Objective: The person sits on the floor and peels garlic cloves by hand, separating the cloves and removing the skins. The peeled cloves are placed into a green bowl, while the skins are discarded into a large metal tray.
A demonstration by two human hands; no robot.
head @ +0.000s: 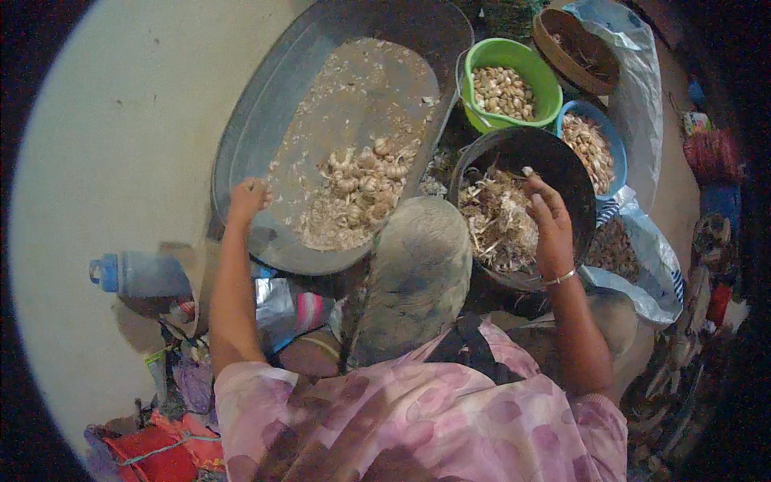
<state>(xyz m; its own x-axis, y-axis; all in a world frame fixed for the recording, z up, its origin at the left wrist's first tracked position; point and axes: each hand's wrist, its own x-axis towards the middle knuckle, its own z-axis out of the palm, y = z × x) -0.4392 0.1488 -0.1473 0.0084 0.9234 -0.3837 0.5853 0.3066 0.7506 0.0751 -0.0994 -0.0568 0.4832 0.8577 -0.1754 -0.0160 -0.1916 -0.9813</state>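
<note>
My left hand [250, 197] is above the left rim of a large grey metal basin [253, 129], with its fingers curled; whether something is inside them is hidden. A heap of garlic bulbs [364, 165] lies in the basin, with loose skins and scraps [328, 220] nearer me. My right hand [551, 220], with a bangle on its wrist, is over a dark round bucket [581, 181] partly filled with dry garlic stalks and husks [497, 223]. A small pale piece [528, 172] shows at its fingertips; I cannot tell whether it is gripped.
Garlic cloves [503, 90] fill part of a green bucket [545, 78]. More cloves lie in a blue bowl [620, 147]. A round brown tray [545, 51] leans behind them. An open sack [656, 265] is at right, a water jug [144, 274] at left. My knee [427, 253] is between basin and bucket.
</note>
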